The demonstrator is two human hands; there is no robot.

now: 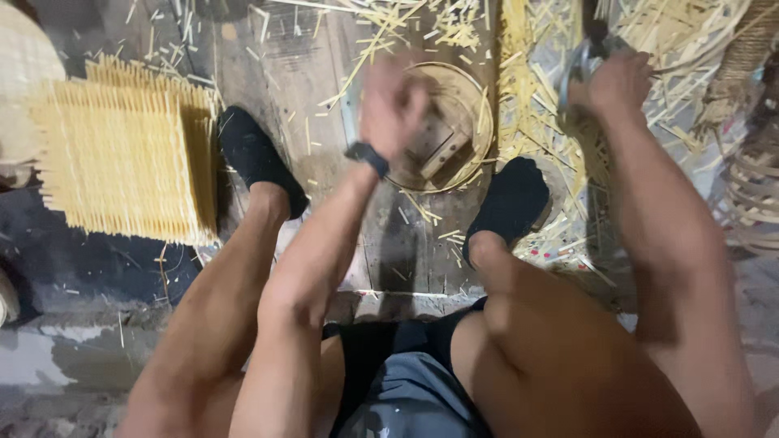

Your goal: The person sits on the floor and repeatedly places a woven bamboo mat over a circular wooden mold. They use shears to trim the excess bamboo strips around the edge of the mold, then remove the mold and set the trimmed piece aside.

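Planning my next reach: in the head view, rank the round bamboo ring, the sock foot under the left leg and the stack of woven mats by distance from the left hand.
1. Round bamboo ring: just right of the left hand, partly behind it.
2. Sock foot: lower left of the hand, on the floor.
3. Stack of woven mats: far left.

Head camera, looking steeply down from a seated person.

The single view faces down and slightly forward over the person's own thighs and forearms, which fill the lower half at close range. The floor (406, 259) lies farther off, running to the top edge, with the feet at mid-frame. The left hand (391, 104) is blurred; the right hand (618, 83) sits near the upper right edge.
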